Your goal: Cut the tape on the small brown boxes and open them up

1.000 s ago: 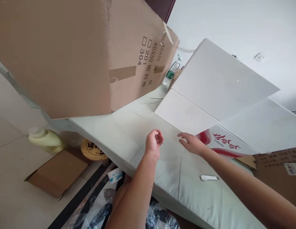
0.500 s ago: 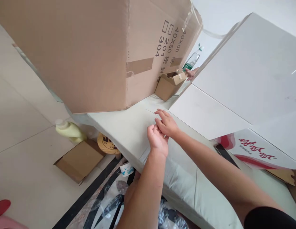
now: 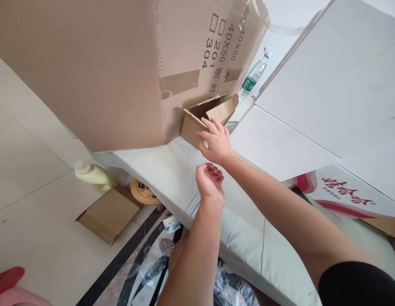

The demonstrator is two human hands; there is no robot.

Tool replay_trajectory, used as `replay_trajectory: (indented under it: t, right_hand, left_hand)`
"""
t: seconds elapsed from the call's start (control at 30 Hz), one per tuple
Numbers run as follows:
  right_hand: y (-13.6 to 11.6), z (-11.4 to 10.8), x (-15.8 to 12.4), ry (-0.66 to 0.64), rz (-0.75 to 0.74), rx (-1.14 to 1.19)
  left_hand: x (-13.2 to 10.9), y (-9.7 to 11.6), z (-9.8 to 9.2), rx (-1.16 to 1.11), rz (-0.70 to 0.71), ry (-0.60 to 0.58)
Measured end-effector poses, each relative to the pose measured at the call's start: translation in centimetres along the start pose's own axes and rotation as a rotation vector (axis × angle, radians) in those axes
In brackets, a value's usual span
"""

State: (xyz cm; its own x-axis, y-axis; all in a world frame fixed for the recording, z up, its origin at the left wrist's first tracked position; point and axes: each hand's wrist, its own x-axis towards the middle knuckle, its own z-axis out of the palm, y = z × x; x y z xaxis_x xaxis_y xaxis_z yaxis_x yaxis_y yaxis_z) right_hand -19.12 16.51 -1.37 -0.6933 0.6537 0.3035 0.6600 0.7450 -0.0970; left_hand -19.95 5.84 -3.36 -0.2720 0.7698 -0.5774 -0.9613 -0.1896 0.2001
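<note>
My right hand [image 3: 215,142] reaches over the near side of a small open cardboard box [image 3: 191,128], fingers spread and holding nothing that I can see. Whether its fingertips touch the box is unclear. Below it, my left hand [image 3: 210,183] is palm up with the fingers curled in. What those fingers hold, if anything, is hidden. The small box stands on a pale, cloth-covered surface [image 3: 172,163], against a big cardboard carton [image 3: 127,85], with one flap up.
A plastic bottle [image 3: 252,78] stands behind the small box. White panels [image 3: 312,93] rise at the right, above a red-and-white printed box [image 3: 340,191]. On the floor at left are a yellow bottle [image 3: 94,175], a cardboard box [image 3: 110,212] and a round wooden stool [image 3: 143,191].
My right hand has left my left hand and moved up to the small box. The small box has come nearer and to the left. Another person's hand behind it has drawn away.
</note>
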Motion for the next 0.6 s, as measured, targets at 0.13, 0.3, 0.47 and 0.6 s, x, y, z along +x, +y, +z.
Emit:
replay_trajectory:
  t: [0.13, 0.3, 0.47, 0.6]
  right_hand:
    - [0.0, -0.7, -0.1, 0.011, 0.116, 0.019]
    - [1.2, -3.8, -7.7, 0.102, 0.168, 0.045]
    - [2.7, -8.8, -21.2, 0.165, 0.006, 0.032]
    - [3.2, -12.7, -32.1, 0.187, -0.047, 0.075]
  left_hand:
    - [-0.5, 0.3, -0.6, 0.136, 0.394, -0.022]
    - [-2.5, 2.8, -1.3, 0.136, 1.095, -0.013]
    - [-1.8, 3.6, -2.5, 0.202, 1.044, -0.009]
    - [-0.8, 1.9, -2.7, 0.496, 0.793, -0.14]
